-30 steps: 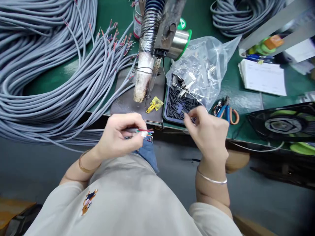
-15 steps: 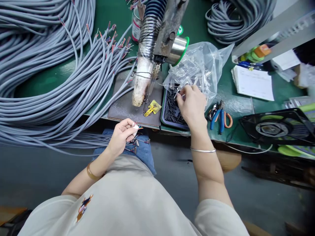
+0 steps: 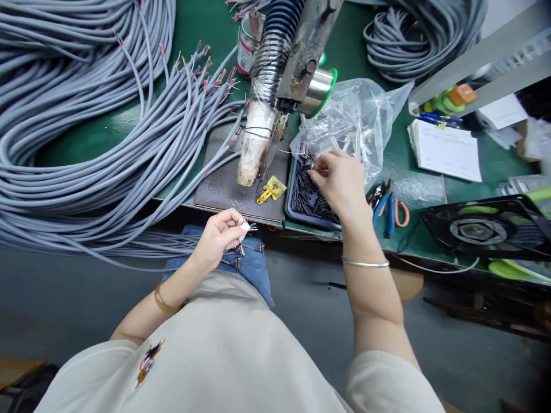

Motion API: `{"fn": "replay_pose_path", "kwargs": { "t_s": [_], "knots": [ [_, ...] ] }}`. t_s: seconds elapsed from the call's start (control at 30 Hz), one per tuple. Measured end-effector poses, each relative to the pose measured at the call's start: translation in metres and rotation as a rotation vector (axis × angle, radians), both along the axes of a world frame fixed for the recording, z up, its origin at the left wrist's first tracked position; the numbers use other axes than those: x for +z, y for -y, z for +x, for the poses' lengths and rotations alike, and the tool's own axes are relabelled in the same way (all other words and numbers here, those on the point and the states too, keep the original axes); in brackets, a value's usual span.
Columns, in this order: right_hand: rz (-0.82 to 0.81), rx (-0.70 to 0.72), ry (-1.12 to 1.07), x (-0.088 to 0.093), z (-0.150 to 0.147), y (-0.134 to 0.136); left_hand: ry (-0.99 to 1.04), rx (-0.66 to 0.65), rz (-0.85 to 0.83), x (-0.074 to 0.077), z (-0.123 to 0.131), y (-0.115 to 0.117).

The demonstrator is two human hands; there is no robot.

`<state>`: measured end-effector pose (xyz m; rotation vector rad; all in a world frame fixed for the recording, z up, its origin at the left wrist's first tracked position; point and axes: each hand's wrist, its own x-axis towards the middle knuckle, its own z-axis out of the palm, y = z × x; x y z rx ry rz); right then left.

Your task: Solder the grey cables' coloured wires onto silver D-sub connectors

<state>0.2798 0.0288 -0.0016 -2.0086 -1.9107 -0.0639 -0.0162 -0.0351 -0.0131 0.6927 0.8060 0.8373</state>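
My left hand [image 3: 220, 236] is pinched, thumb against finger, on a bundle of coloured wires [image 3: 253, 229]; their bare ends poke out past my fingertips, to the right, just off the near edge of the bench [image 3: 370, 57] and above my lap. My right hand [image 3: 341, 182] is over the tray [image 3: 307, 217] of small black pieces [image 3: 302, 194], thumb and index finger bent toward each other; I cannot tell whether they meet or grip anything. The black pieces lie beneath and to the left of that hand, and the clear bag [image 3: 372, 109] of metal parts lies just beyond it. Between my 2 hands, farther in, 1 yellow tool [image 3: 266, 194] rests on the dark mat [image 3: 215, 195]. The pliers [image 3: 391, 215] lie to the right of my right hand.
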Motion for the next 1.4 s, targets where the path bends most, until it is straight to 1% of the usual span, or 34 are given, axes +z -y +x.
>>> {"fn": "replay_pose_path", "kwargs": {
  "t_s": [0.1, 0.2, 0.3, 0.4, 0.47, 0.53, 0.6, 0.67, 0.7, 0.73, 0.77, 0.83, 0.87, 0.93, 1.0, 1.03, 1.13, 1.2, 1.3, 1.4],
  "knots": [
    [0.009, -0.037, 0.007, 0.003, -0.005, 0.01, 0.002, 0.008, -0.005, 0.0, -0.001, 0.0],
    [-0.025, -0.083, 0.023, 0.004, -0.011, 0.013, 0.003, 0.006, -0.002, -0.001, 0.001, -0.001],
    [-0.058, -0.089, 0.067, 0.001, -0.017, 0.006, 0.012, 0.009, 0.02, -0.002, 0.002, 0.0],
    [-0.058, -0.072, 0.106, -0.002, -0.016, -0.006, 0.016, 0.002, 0.041, -0.003, 0.002, 0.001],
    [-0.063, -0.047, 0.092, 0.001, -0.01, -0.01, 0.014, -0.001, 0.05, -0.002, 0.002, 0.001],
    [-0.066, -0.041, 0.029, 0.01, -0.002, -0.007, 0.005, 0.002, 0.05, 0.0, 0.002, 0.001],
    [-0.024, -0.069, -0.114, 0.026, 0.003, 0.007, -0.006, 0.005, 0.04, 0.002, 0.001, -0.001],
    [0.083, -0.087, -0.356, 0.044, 0.001, 0.03, -0.021, 0.013, 0.028, 0.003, 0.002, -0.003],
    [0.132, -0.044, -0.492, 0.053, -0.004, 0.044, -0.028, 0.022, 0.027, 0.004, 0.002, -0.004],
    [0.227, -0.009, -0.583, 0.061, -0.012, 0.059, -0.036, 0.031, 0.031, 0.004, 0.003, -0.005],
    [0.283, 0.02, -0.643, 0.066, -0.021, 0.073, -0.043, 0.042, 0.039, 0.005, 0.004, -0.006],
    [0.341, 0.086, -0.802, 0.07, -0.042, 0.099, -0.058, 0.068, 0.065, 0.006, 0.006, -0.009],
    [0.319, 0.108, -0.905, 0.068, -0.052, 0.109, -0.063, 0.085, 0.078, 0.006, 0.006, -0.01],
    [0.234, 0.131, -1.104, 0.058, -0.068, 0.121, -0.064, 0.114, 0.105, 0.006, 0.007, -0.012],
    [0.182, 0.111, -1.225, 0.042, -0.08, 0.125, -0.052, 0.126, 0.133, 0.006, 0.008, -0.013],
    [0.181, 0.096, -1.255, 0.034, -0.084, 0.124, -0.046, 0.126, 0.146, 0.007, 0.008, -0.013],
    [0.285, 0.037, -1.243, 0.015, -0.095, 0.118, -0.03, 0.106, 0.161, 0.008, 0.008, -0.013],
    [0.389, -0.001, -1.181, 0.008, -0.102, 0.115, -0.031, 0.084, 0.159, 0.009, 0.008, -0.012],
    [0.48, -0.058, -1.102, 0.005, -0.11, 0.112, -0.051, 0.065, 0.167, 0.008, 0.008, -0.011],
    [0.484, -0.076, -1.048, 0.004, -0.115, 0.113, -0.079, 0.062, 0.195, 0.006, 0.009, -0.01]
  ]
}}
